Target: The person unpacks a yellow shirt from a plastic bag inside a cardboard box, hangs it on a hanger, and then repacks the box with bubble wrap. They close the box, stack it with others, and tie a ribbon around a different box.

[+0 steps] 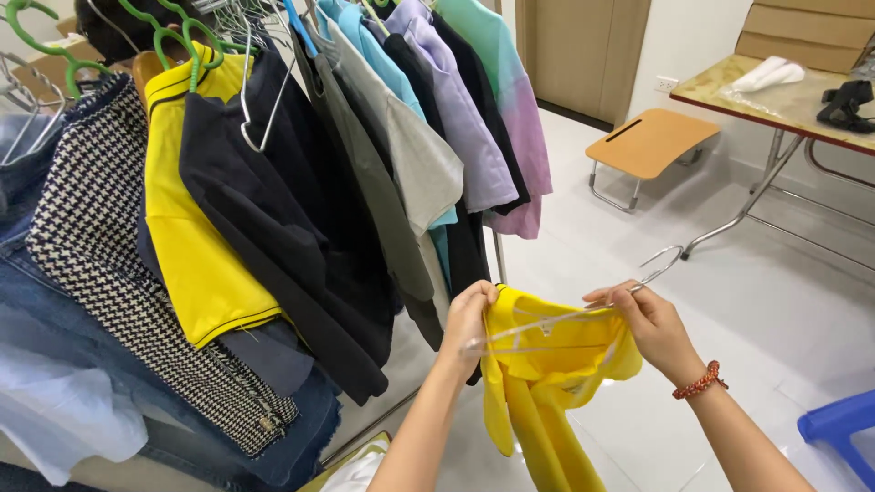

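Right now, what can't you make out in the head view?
- Yellow garment: lower part cut off by the bottom edge; its kind is unclear.
- Hanger: clear plastic, mostly inside the garment; hook shows.
- Left hand: fingertips hidden in the fabric.
- Right hand: grip on the hanger partly covered by fabric.
- Rack: rail hidden by hung clothes, top cut off.
- Blue stool: cut off at the right edge.
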